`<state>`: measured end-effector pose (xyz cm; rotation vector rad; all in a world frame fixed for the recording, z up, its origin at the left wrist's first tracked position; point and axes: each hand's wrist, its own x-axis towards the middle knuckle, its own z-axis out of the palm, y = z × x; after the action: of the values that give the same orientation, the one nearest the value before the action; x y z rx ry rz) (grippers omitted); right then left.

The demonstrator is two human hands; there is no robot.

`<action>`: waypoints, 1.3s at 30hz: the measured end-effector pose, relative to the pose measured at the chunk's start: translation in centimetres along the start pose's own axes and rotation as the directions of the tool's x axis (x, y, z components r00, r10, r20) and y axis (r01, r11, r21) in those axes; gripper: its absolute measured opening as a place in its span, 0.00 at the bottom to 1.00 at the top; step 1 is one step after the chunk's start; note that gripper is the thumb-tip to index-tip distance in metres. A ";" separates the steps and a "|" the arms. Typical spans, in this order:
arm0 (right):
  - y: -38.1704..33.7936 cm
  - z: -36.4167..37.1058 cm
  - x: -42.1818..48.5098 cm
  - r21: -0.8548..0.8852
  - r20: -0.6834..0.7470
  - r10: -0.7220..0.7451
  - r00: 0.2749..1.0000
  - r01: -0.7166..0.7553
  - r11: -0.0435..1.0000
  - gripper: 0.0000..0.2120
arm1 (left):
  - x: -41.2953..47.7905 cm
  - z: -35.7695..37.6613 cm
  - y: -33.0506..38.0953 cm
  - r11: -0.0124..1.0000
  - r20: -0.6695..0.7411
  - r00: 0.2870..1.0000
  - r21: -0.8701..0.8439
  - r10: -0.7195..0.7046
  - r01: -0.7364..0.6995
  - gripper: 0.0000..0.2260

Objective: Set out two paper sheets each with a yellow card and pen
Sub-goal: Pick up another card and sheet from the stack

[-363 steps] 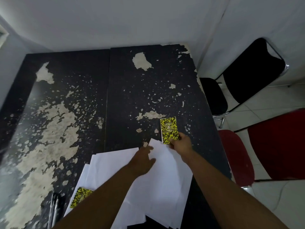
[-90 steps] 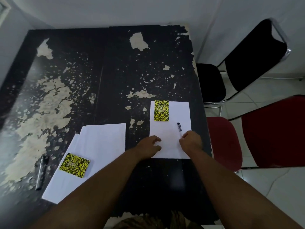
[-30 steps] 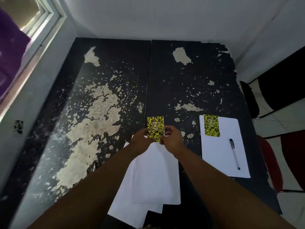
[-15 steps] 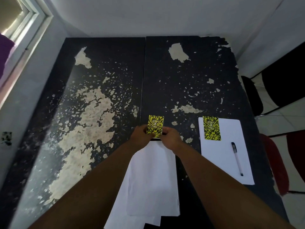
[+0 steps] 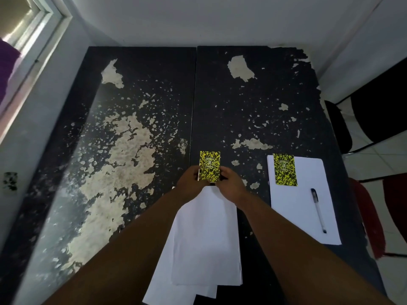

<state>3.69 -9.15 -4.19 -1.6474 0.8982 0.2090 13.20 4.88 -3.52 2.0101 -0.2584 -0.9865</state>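
A yellow-and-black speckled card [image 5: 209, 165] is pinched between my left hand [image 5: 192, 181] and my right hand [image 5: 231, 185], just beyond the far edge of a stack of white paper sheets [image 5: 207, 243] lying under my forearms. To the right, a single paper sheet [image 5: 306, 208] lies on the table. A second yellow card [image 5: 284, 169] rests on its far left corner and a pen [image 5: 318, 210] lies lengthwise on its right part. No other pen shows; my left arm covers the table to the left of the stack.
The black table [image 5: 253, 102] has a worn, peeling top. A wall and window frame [image 5: 33, 40] run along its left side. A black chair [image 5: 374, 115] and a red chair [image 5: 378, 219] stand beside the table's right edge.
Both hands have kept hold of the card at the top of the stack; it has been turned slightly, from tilted to nearly square with the sheets. The sheet with card and pen has not moved.
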 end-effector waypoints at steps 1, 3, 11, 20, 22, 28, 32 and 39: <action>0.1 -0.1 -0.5 -0.017 -0.018 0.007 1.000 -0.008 1.000 0.23 | -0.3 -0.4 -0.4 1.000 -0.048 0.999 0.028 0.008 -0.006 0.21; 0.7 -0.1 -1.7 -0.083 -0.090 0.047 0.995 -0.054 0.995 0.25 | -1.3 -1.5 -1.5 0.987 -0.212 0.977 0.158 0.004 0.030 0.19; 4.9 1.6 -7.1 -0.323 -0.331 0.294 0.896 -0.401 0.858 0.35 | -8.4 -4.8 -8.5 0.672 -0.438 0.799 0.448 -0.411 0.590 0.50; 5.1 3.2 -10.4 -0.318 -0.235 0.259 0.937 -0.326 0.890 0.33 | -10.6 -5.8 -10.9 0.796 -0.313 0.877 0.384 -0.366 0.469 0.45; 5.4 3.4 -10.9 -0.250 -0.183 0.261 0.948 -0.302 0.920 0.33 | -11.0 -5.3 -11.0 0.813 -0.248 0.902 0.395 -0.354 0.428 0.33; 6.7 3.0 -12.7 -0.121 -0.079 0.236 0.969 -0.244 0.962 0.26 | -13.2 -2.1 -10.0 0.928 -0.173 0.956 0.250 -0.239 0.277 0.25; 7.6 2.1 -13.2 0.090 -0.099 0.223 0.970 -0.214 0.973 0.38 | -13.7 -1.2 -6.9 0.978 -0.173 0.981 0.175 -0.084 0.114 0.29; 2.3 -2.0 -12.5 0.405 -0.168 0.065 0.984 0.008 0.914 0.41 | -14.3 -3.7 2.1 0.965 -0.274 0.934 -0.056 0.231 -0.255 0.18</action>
<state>-7.08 -5.53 1.86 -1.2784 1.0242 -0.1047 6.72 13.09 7.09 1.9453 -0.3027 -0.5563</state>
